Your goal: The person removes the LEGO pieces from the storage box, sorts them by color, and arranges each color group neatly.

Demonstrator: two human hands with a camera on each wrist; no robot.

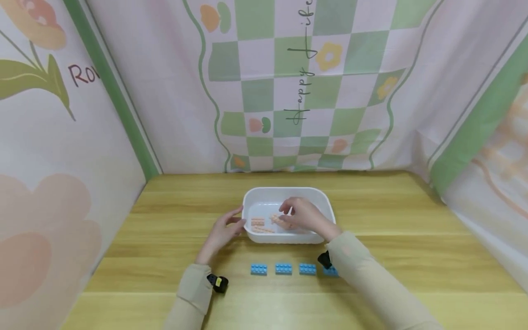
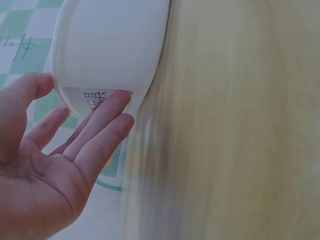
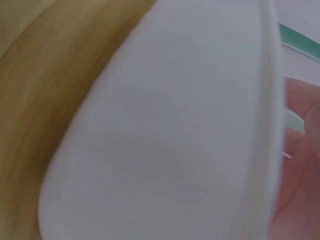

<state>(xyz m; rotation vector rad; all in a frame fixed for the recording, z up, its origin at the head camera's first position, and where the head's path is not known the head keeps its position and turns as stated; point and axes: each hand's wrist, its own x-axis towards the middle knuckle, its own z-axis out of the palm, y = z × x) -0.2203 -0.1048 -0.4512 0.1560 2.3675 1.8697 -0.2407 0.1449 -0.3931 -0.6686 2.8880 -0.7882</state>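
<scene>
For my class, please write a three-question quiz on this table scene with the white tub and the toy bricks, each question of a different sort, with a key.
1. True or false: the left hand lies with straight fingers against the outside of the white tub.
2. Multiple choice: where does the right hand reach? A) into the tub, at the orange bricks; B) to the blue bricks; C) to the cloth backdrop.
3. Fill in: the blue bricks lie in a ___ on the wooden table, on the person's side of the tub.

Key: 1 true; 2 A; 3 row.
</scene>
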